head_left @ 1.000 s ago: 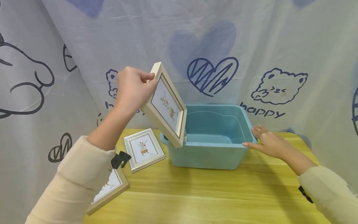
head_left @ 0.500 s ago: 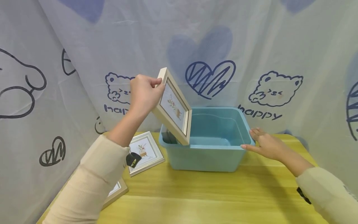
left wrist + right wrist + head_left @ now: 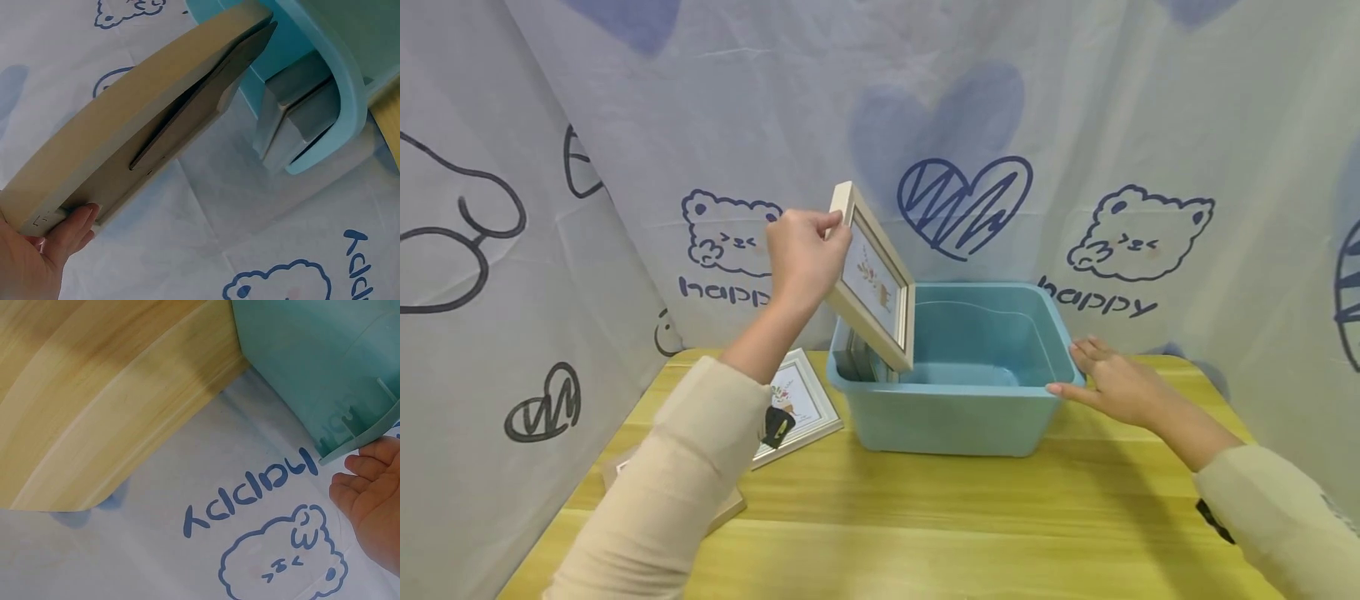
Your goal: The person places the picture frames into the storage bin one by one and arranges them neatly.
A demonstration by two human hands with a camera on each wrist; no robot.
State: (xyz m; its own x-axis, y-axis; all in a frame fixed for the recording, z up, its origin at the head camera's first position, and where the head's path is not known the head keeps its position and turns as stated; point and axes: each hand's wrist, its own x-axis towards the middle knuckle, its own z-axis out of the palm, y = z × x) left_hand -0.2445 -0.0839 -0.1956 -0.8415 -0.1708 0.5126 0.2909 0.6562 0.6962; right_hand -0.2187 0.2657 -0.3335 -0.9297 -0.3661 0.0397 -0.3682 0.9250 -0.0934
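Observation:
My left hand [image 3: 806,254] pinches the upper end of a beige picture frame [image 3: 898,333] between thumb and fingers. Tilted, the frame slants down over the left side of a blue plastic bin [image 3: 955,421], its lower corner just inside the rim. The left wrist view shows its brown back with the stand flap [image 3: 206,94]. Inside the bin's left end, other frames [image 3: 300,106] stand on edge side by side. My right hand [image 3: 1116,385] rests on the bin's right rim, fingers fairly straight; in the right wrist view the fingers [image 3: 369,465] touch under the rim.
A white picture frame [image 3: 805,400] lies left of the bin, partly behind the left sleeve. Another beige frame [image 3: 727,510] lies nearer, mostly covered by that arm. All stand on a yellow wood-grain table [image 3: 925,533], with a printed curtain [image 3: 970,108] behind and at the sides.
My left hand has moved right with the held picture frame, bringing its lower end over the bin and slightly farther back. The right hand has stayed on the rim.

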